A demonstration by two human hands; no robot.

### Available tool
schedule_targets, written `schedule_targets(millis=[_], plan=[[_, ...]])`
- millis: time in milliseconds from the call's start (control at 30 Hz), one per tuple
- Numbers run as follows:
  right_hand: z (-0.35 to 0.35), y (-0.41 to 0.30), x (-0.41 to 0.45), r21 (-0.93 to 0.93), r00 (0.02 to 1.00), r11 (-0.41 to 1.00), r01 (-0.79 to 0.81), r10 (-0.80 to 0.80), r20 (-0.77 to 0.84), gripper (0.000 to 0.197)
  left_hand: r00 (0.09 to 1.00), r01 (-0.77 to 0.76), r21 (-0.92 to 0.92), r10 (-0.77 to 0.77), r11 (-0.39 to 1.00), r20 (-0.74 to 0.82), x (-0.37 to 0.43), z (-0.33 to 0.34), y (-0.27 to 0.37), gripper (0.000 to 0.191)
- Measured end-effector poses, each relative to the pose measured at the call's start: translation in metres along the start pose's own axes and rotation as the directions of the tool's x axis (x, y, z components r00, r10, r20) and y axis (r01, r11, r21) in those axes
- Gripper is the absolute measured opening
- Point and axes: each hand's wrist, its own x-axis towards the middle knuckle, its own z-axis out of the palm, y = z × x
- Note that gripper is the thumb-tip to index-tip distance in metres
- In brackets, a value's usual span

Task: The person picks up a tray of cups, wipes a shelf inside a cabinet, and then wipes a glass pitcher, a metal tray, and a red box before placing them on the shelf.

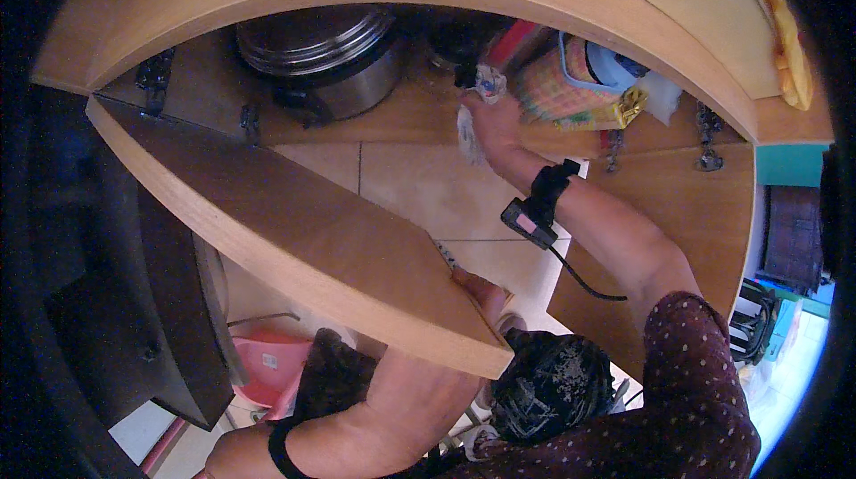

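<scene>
In the open wooden cabinet, my right hand (495, 121) grips a crumpled whitish cloth (471, 138), with a patterned bunched part above my fingers. It is over the shelf, between a stainless steel pot (348, 84) on the left and a checked bag (552, 81) on the right. A black strap with a small device is around my right wrist. My left hand (480, 295) is mostly hidden behind the open cabinet door (334, 218); its visible fingers hold the door's edge. The left forearm passes beneath the door.
A light blue container (608, 68) and a yellow packet (595, 118) stand at the shelf's right. Another open door (695, 211) is on that side. A pink basin (267, 369) lies at lower left. My dark-clothed knee (552, 385) is close below the left door.
</scene>
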Motion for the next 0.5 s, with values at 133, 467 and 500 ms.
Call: schedule_targets(millis=[133,467,500], plan=[[0.005,-0.005,0.005,-0.191,0.995,0.977,-0.093,0.087,-0.039,0.034,1.000,0.000,-0.026,0.000,1.000,-0.009,-0.004,0.008,0.007,0.031],[0.000,-0.019,0.019,-0.318,0.954,0.930,0.184,-0.091,0.284,0.046,0.995,0.083,-0.122,-0.088,0.989,-0.038,-0.010,0.008,0.014,0.034],[0.000,-0.022,0.017,-0.380,0.935,0.892,0.244,-0.113,0.335,0.046,0.995,0.084,-0.122,-0.090,0.989,-0.038,-0.010,0.008,0.013,0.034]])
